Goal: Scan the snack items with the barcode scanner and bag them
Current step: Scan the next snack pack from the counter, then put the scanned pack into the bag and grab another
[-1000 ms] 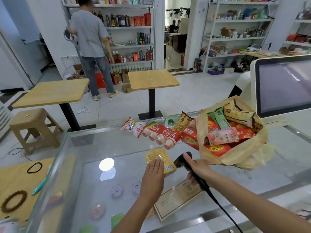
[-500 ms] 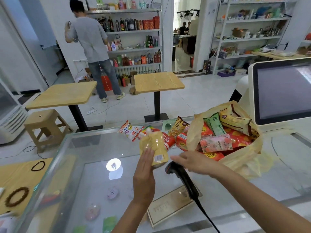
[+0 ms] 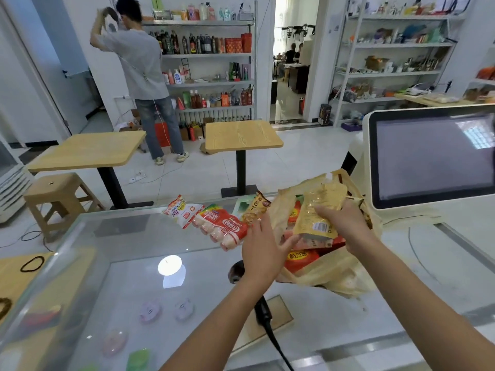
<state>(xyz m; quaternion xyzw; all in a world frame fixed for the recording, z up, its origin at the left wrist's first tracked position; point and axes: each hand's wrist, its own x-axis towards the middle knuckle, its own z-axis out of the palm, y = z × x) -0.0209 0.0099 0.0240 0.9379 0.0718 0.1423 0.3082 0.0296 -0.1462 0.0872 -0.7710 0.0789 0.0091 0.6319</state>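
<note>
My right hand (image 3: 345, 223) grips a yellow snack pouch (image 3: 318, 210) and holds it over the mouth of the yellowish plastic bag (image 3: 334, 274). Red packets (image 3: 302, 258) lie inside the bag. With straight fingers, my left hand (image 3: 263, 250) is at the bag's left rim, thumb by the pouch's lower edge. The black barcode scanner (image 3: 263, 314) lies on the glass counter under my left wrist, held by neither hand. Left of the bag lie a red-and-white sausage pack (image 3: 225, 226), a white-red packet (image 3: 182, 210) and a yellow packet (image 3: 255, 207).
A checkout monitor (image 3: 434, 156) stands at the right, close behind the bag. The glass counter (image 3: 128, 263) has a steel front edge. Beyond it are two wooden tables (image 3: 241, 135), a stool (image 3: 56, 194), and a person (image 3: 142, 76) at the shelves.
The yellow pouch has passed from my left hand to my right and moved right, over the bag. My right hand let go of the scanner, which now lies on the counter.
</note>
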